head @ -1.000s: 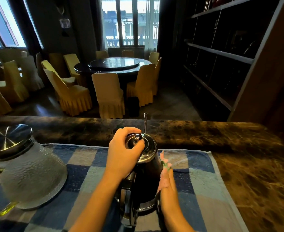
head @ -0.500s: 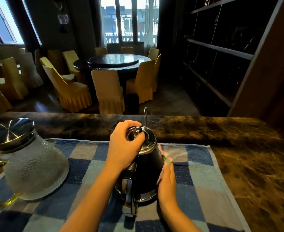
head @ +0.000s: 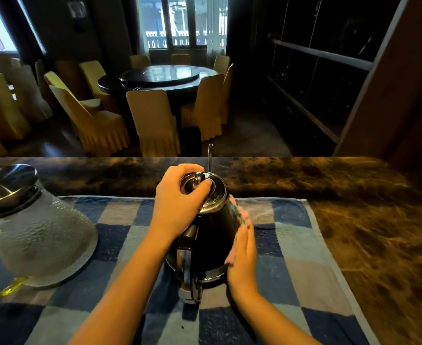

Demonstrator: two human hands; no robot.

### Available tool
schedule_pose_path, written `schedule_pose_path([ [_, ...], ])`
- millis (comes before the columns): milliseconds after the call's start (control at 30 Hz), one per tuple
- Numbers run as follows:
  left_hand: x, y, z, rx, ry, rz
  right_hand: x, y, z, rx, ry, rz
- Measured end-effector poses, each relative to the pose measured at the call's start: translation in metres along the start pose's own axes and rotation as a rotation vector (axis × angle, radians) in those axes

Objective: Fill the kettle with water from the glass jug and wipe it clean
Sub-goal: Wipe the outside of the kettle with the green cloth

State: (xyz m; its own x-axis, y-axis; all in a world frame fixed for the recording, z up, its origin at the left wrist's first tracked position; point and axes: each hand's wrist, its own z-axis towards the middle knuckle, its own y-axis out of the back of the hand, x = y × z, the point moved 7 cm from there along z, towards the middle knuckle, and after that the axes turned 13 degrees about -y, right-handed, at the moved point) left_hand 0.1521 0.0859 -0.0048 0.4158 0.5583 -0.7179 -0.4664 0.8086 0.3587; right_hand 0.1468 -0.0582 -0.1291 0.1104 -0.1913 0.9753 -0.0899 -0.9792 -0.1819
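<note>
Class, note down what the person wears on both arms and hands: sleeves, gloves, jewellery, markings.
Nothing worn shows. The left hand and right hand are bare, without gloves, rings or markings. The left forearm and right forearm are bare to the frame's edge: no sleeve, watch or bracelet in view.

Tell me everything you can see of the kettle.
The kettle has a dark body with a shiny metal lid, base band and handle; the handle faces the camera. A thin straight spout rises behind the lid. It stands upright on a blue checked towel, lid on. The left hand grips the lid from above, fingers curled at its knob. The right hand presses a pink cloth flat against its right side. Whether it holds water cannot be seen.
</note>
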Motion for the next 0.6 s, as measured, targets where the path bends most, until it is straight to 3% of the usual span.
schedule_pose_path([
  [100,0.0,0.0,0.0,0.038,0.018,0.01,-0.016,-0.001,-0.021,-0.027,-0.014,-0.189],
  [167,-0.001,-0.001,0.001,0.139,0.008,0.048,0.0,-0.011,-0.034,0.002,0.09,-0.28],
  [300,-0.004,-0.002,0.001,0.356,-0.007,0.089,0.054,-0.031,-0.028,0.178,0.267,-0.165],
  [400,-0.008,-0.001,0.0,0.419,-0.033,0.109,0.066,-0.027,0.004,0.145,0.194,-0.15],
  [600,-0.006,-0.002,0.001,0.568,-0.059,0.197,-0.011,0.005,0.0,-0.012,-0.058,-0.136],
])
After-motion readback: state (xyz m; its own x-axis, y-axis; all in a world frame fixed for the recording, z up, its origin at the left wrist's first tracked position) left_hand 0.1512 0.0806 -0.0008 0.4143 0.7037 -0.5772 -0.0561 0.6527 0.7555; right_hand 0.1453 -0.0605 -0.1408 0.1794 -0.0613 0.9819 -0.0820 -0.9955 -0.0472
